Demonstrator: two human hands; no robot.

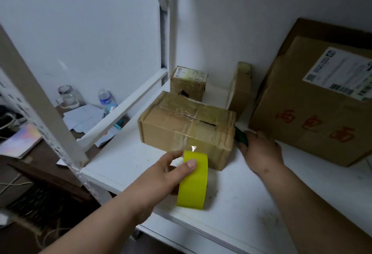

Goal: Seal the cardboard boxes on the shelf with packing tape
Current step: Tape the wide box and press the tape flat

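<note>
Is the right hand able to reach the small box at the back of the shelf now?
Probably not directly. The right hand grips a green tool beside the middle box, which stands in front of the small box. It would need to reach over it.

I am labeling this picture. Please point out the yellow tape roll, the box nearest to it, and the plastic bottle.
tape roll (193, 181), head view, outer yellow band
box (181, 126), head view, taped top
bottle (105, 98), head view, its label

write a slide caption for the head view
Left hand holds yellow tape by a box; right hand grips a green tool.
</note>
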